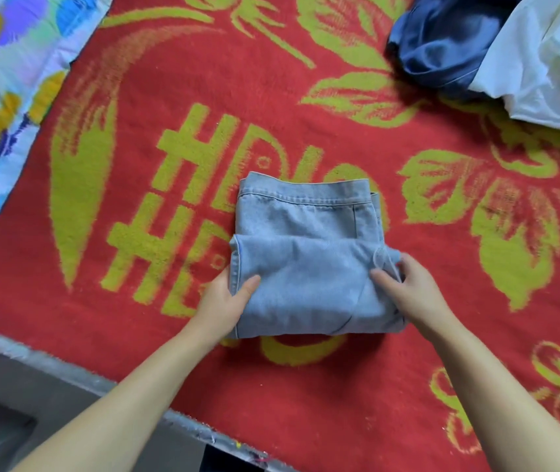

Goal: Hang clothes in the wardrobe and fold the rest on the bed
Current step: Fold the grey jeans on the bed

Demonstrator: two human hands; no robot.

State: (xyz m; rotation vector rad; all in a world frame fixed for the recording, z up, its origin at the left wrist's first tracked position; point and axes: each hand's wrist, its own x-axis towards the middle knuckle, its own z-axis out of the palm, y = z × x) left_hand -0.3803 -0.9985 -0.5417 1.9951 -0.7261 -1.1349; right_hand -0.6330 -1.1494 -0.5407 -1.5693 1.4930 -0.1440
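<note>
Gripping the folded light-blue jeans [309, 253] mid-bed at both side edges, left hand [225, 301] and right hand [411, 291] pinching denim, we should keep edges aligned and press flat on the red blanket [135, 97].

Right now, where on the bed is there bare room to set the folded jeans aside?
Bare red-and-yellow blanket lies between the folded light-blue denim jeans and the multicoloured sheet. Crowded upper right: crumpled navy garment, white cloth.
</note>
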